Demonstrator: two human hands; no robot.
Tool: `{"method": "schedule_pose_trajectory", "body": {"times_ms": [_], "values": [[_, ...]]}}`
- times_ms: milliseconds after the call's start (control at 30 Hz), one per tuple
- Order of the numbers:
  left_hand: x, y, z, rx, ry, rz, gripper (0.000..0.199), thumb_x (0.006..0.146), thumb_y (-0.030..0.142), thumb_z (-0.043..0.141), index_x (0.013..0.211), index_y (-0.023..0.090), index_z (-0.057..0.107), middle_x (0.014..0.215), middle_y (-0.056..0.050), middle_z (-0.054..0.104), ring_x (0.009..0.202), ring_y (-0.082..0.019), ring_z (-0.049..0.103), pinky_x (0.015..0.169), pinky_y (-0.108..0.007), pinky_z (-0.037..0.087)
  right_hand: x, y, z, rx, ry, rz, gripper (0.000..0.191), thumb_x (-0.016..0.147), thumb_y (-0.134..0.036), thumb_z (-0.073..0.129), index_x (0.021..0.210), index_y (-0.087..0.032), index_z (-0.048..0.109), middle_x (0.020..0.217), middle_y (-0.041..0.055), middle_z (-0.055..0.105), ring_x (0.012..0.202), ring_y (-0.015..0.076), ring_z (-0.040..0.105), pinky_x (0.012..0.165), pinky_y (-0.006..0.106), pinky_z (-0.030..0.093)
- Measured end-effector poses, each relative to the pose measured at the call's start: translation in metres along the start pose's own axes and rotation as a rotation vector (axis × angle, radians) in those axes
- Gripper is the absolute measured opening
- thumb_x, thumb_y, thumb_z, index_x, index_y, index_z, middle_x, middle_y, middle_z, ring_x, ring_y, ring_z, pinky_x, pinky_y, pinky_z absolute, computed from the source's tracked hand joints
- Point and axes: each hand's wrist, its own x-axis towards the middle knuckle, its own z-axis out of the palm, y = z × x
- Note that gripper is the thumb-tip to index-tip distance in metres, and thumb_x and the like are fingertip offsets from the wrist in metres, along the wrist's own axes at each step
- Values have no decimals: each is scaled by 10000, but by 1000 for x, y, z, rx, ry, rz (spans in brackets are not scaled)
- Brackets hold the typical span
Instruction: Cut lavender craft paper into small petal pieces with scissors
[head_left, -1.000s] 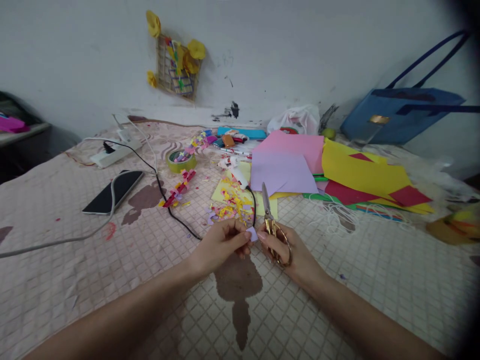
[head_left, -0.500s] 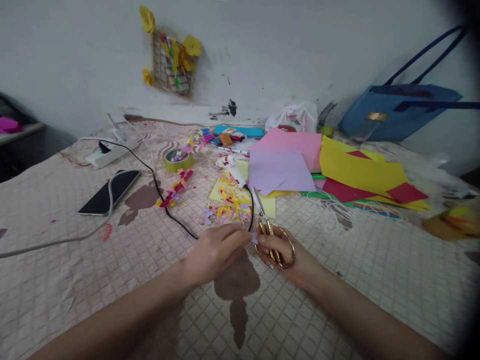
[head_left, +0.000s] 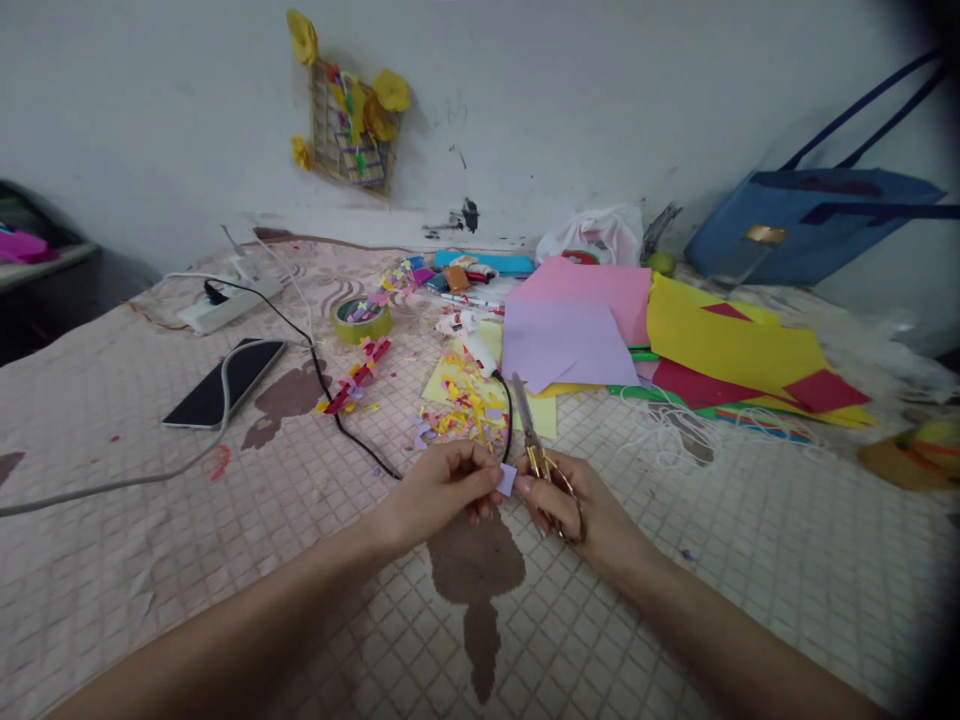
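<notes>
Between the fingertips of my left hand [head_left: 442, 490] is a small piece of lilac paper [head_left: 508, 480]. My right hand [head_left: 570, 500] is wrapped round the gold handles of a pair of scissors [head_left: 534, 440], whose blades point up and away from me. Its fingertips are close to the right edge of the lilac piece; whether they touch it I cannot tell. Just beyond my hands, yellow, pink and lilac paper scraps [head_left: 469, 405] lie around a white glue gun [head_left: 478, 354] with a black cord.
Lilac paper [head_left: 566, 345], yellow paper [head_left: 735, 335] and white string [head_left: 671, 425] lie at the right. On the left are a phone [head_left: 225, 385], a power strip [head_left: 229, 305], cords and a tape roll [head_left: 361, 320]. A blue bag [head_left: 810, 230] leans against the wall.
The lilac piece now shows flat between my hands, where it was mostly covered before. My right hand has turned the scissors a little. The whole view has shifted slightly.
</notes>
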Motion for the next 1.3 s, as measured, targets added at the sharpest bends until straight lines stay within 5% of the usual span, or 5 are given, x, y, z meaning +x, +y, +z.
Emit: {"method": "schedule_pose_trajectory", "body": {"times_ms": [600,967,1300], "values": [[1,0,0,-56,-36,-13,262,723,355,628,730,127,498,649,-3,593,516,-69,544,512,-203,443,0,0,1,11,-28,0,275,787,-438,530,719,-172,525,519,-53,441,425,77,354,410,213,254],[3,10,-10,-302,167,35,227,701,276,671,732,117,512,673,-23,634,620,-99,600,649,-242,479,-12,0,2,-59,-56,22,396,857,-532,378,714,-180,490,527,-42,419,482,97,379,468,232,275],[5,11,-15,-388,175,63,228,688,265,688,738,119,520,702,-33,652,675,-118,624,697,-262,489,-11,5,2,-146,-112,-20,439,813,-594,400,686,-185,495,451,-58,376,424,95,308,434,246,204]]}}
